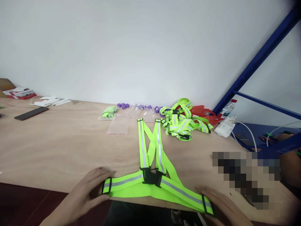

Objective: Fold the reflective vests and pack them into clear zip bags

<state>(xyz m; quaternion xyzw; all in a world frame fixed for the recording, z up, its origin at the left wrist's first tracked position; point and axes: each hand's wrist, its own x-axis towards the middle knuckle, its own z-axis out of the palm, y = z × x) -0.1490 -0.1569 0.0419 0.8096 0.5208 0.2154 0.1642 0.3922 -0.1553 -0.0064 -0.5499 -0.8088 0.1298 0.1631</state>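
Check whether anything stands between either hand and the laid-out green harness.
Nothing visible does. The left hand is right at one end of the green harness, the right hand at the other. The pile of green straps lies farther back, toward the wall, blocking neither.

The harness [128, 191] is cloth, its buckle [152, 178] matt plastic — the table [70, 141] smooth wood.

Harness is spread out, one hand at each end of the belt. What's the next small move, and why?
I'd probably fold the belt's left end inward toward the black buckle: the left hand is right at that end, the right hand is at the opposite one, and a bagged green bundle farther back suggests compact folding.
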